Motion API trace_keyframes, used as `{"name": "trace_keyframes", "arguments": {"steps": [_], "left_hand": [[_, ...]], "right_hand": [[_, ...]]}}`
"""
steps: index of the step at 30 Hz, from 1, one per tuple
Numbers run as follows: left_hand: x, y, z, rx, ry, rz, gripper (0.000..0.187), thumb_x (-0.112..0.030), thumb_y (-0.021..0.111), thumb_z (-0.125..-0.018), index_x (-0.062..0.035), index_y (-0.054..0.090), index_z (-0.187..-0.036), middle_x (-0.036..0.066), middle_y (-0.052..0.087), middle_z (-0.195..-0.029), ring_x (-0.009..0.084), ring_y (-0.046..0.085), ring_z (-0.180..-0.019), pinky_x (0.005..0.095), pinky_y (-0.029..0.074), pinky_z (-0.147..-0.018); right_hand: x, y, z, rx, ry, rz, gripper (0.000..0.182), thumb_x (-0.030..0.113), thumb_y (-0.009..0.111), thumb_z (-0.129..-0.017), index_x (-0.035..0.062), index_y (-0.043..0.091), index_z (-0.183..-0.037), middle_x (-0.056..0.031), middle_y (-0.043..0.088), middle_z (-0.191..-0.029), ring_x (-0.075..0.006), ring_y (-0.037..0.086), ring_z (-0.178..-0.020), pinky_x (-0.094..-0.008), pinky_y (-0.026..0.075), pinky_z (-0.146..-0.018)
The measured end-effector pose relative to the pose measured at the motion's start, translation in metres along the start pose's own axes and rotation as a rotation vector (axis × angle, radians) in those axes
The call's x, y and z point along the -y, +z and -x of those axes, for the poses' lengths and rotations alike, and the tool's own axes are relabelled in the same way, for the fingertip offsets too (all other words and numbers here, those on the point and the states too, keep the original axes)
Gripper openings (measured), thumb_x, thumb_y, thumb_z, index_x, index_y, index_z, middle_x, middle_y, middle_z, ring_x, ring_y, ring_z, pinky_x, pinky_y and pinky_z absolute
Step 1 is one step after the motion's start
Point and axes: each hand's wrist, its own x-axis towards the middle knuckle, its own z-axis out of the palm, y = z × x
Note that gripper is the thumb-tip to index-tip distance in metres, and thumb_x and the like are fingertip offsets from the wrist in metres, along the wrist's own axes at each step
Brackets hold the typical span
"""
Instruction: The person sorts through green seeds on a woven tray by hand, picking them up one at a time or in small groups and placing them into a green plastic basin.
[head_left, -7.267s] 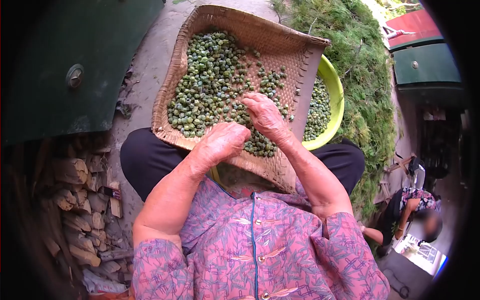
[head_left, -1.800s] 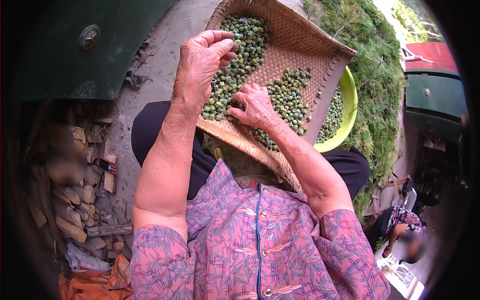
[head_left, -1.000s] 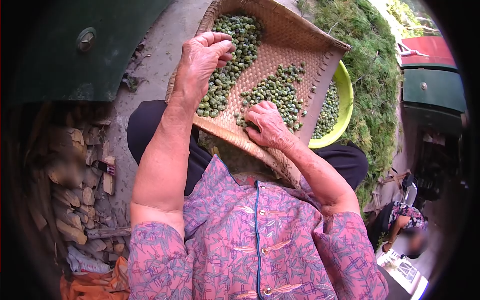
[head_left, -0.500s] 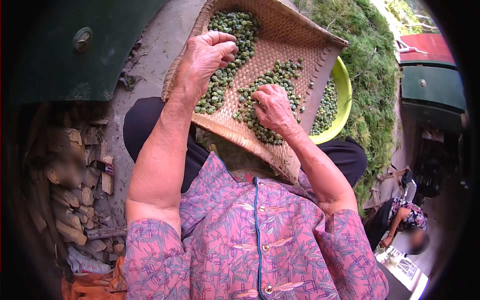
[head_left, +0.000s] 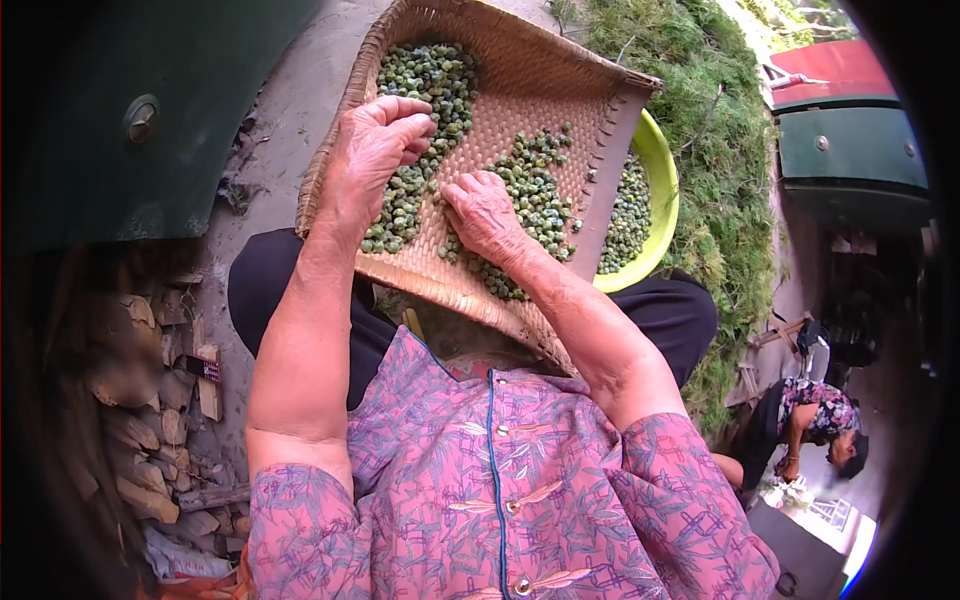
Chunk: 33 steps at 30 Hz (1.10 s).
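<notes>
The left hand [head_left: 372,150] hovers curled, fingertips pinched together (whether it holds a seed, I cannot tell) above the left heap of green seeds [head_left: 420,120]. The right hand [head_left: 487,212] lies loosely spread, palm down, on the middle heap. Both heaps sit in the woven bamboo tray [head_left: 520,70] on the lap, its far edge over a yellow-green basin [head_left: 660,175].

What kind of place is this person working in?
Probably a rural courtyard outdoors: stacked firewood beside a bare concrete floor, a heap of cut green plants, and a woven tray of green pods.
</notes>
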Motion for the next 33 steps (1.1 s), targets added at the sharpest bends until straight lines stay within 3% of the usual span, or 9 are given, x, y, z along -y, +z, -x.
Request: {"name": "trace_keyframes", "arguments": {"steps": [5, 12, 16, 20, 24, 30, 32, 33], "left_hand": [[-0.003, 0.005, 0.003, -0.001, -0.039, -0.016, 0.018, -0.013, 0.06, -0.085, -0.003, 0.063, -0.099, 0.004, 0.066, -0.084, 0.0079, 0.059, -0.069, 0.0219, 0.047, -0.065], [0.0, 0.007, 0.005, 0.013, -0.06, -0.022, 0.018, -0.012, 0.061, -0.083, -0.0028, 0.064, -0.098, 0.003, 0.065, -0.083, 0.0076, 0.058, -0.069, 0.022, 0.045, -0.064], [-0.001, 0.01, 0.006, 0.02, -0.058, -0.019, 0.018, -0.012, 0.061, -0.082, -0.0025, 0.064, -0.097, 0.002, 0.064, -0.081, 0.0071, 0.057, -0.067, 0.0221, 0.046, -0.062], [0.001, 0.01, 0.002, 0.055, -0.063, -0.08, 0.019, -0.013, 0.06, -0.085, -0.0034, 0.063, -0.102, 0.003, 0.066, -0.085, 0.0076, 0.059, -0.069, 0.0225, 0.048, -0.065], [0.003, 0.012, 0.003, 0.08, -0.067, -0.068, 0.019, -0.013, 0.06, -0.085, -0.0035, 0.063, -0.102, 0.003, 0.066, -0.085, 0.0073, 0.059, -0.07, 0.0227, 0.047, -0.065], [0.003, 0.011, 0.003, 0.091, -0.079, -0.06, 0.02, -0.013, 0.06, -0.085, -0.0041, 0.064, -0.102, 0.003, 0.066, -0.086, 0.0069, 0.057, -0.069, 0.0216, 0.046, -0.064], [0.003, 0.011, 0.003, 0.087, -0.073, -0.06, 0.02, -0.014, 0.06, -0.084, -0.0041, 0.064, -0.101, 0.003, 0.066, -0.085, 0.0068, 0.057, -0.069, 0.0216, 0.046, -0.064], [0.003, 0.011, 0.003, 0.092, -0.073, -0.066, 0.02, -0.014, 0.06, -0.084, -0.0041, 0.064, -0.101, 0.003, 0.066, -0.085, 0.0068, 0.057, -0.069, 0.0217, 0.046, -0.064]], "right_hand": [[-0.01, -0.022, 0.025, -0.039, -0.01, -0.034, 0.01, 0.014, 0.062, -0.071, 0.0076, 0.057, -0.077, -0.0081, 0.052, -0.086, -0.0261, 0.049, -0.091, -0.0399, 0.037, -0.083], [-0.027, -0.049, 0.053, -0.018, 0.044, -0.029, 0.018, 0.013, 0.067, -0.071, 0.0097, 0.061, -0.087, -0.0059, 0.055, -0.095, -0.0256, 0.051, -0.096, -0.0394, 0.038, -0.086], [-0.037, -0.057, 0.055, 0.007, 0.17, -0.034, 0.014, 0.014, 0.068, -0.07, 0.0102, 0.064, -0.084, -0.0065, 0.055, -0.095, -0.0264, 0.052, -0.096, -0.0405, 0.039, -0.085], [-0.052, -0.053, 0.03, -0.195, 0.381, -0.052, 0.012, 0.011, 0.067, -0.073, 0.0089, 0.064, -0.085, -0.0083, 0.057, -0.088, -0.0276, 0.054, -0.088, -0.0397, 0.042, -0.077], [-0.071, -0.035, -0.006, -0.301, 0.392, -0.003, 0.016, 0.011, 0.064, -0.075, 0.0104, 0.062, -0.092, -0.0095, 0.055, -0.085, -0.0286, 0.054, -0.088, -0.0398, 0.042, -0.075], [-0.09, -0.019, -0.018, -0.078, 0.409, 0.182, 0.009, 0.012, 0.063, -0.076, 0.0105, 0.064, -0.084, -0.0095, 0.054, -0.085, -0.0286, 0.053, -0.089, -0.04, 0.042, -0.076], [-0.092, -0.019, -0.009, -0.16, 0.441, 0.135, 0.006, 0.012, 0.062, -0.076, 0.0092, 0.064, -0.081, -0.0095, 0.057, -0.084, -0.0288, 0.056, -0.086, -0.0383, 0.043, -0.074], [-0.093, -0.021, -0.004, -0.26, 0.495, -0.083, 0.006, 0.01, 0.061, -0.076, 0.0091, 0.064, -0.081, -0.0108, 0.059, -0.083, -0.0287, 0.057, -0.084, -0.0385, 0.044, -0.072]]}}
